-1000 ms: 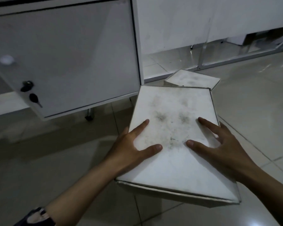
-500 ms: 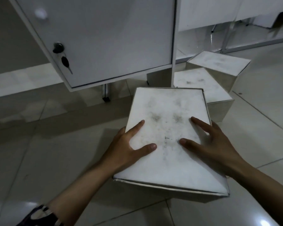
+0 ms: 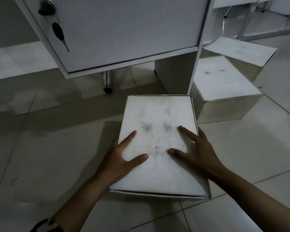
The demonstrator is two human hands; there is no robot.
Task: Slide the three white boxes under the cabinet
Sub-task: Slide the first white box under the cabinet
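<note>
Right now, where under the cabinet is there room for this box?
Bare tiles lie under the cabinet between its thin metal leg and white side panel. Right of that panel is crowded: two more boxes.

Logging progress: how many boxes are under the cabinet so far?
None fully, as far as visible. Both hands, left and right, lie flat on the near box, its far edge just short of the cabinet gap. Two more boxes, middle and far, sit right of the side panel, out in the open. All three are left.
</note>
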